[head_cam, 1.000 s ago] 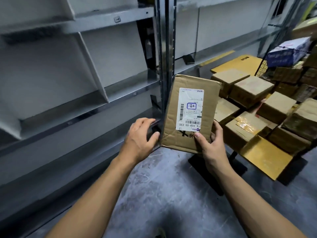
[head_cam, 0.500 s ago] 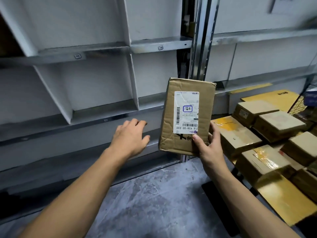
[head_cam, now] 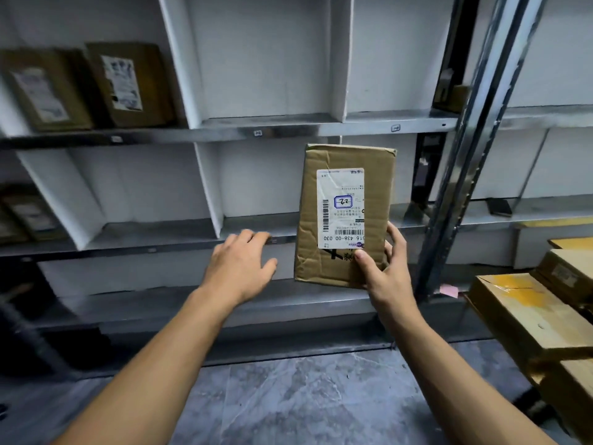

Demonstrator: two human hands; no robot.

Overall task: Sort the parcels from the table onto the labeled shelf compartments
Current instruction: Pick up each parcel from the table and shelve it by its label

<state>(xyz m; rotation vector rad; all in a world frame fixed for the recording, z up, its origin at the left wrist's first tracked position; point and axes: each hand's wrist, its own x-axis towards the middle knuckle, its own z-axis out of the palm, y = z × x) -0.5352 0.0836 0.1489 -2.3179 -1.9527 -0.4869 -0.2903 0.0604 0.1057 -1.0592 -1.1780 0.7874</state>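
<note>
On the far left of the shelf (head_cam: 288,128), two brown parcels (head_cam: 126,83) lean upright in an upper compartment, labels too blurred to read; below them, blurred parcels (head_cam: 25,216), count unclear; the left hand (head_cam: 239,268) hovers with fingers spread, holding nothing, near the middle shelf edge; one held parcel (head_cam: 345,216) stands upright before the shelf, its white label (head_cam: 341,208) showing a handwritten "22" boxed in blue and "438-00 030"; the right hand (head_cam: 385,274) grips its lower right corner; near right, at least three cartons (head_cam: 526,313).
</note>
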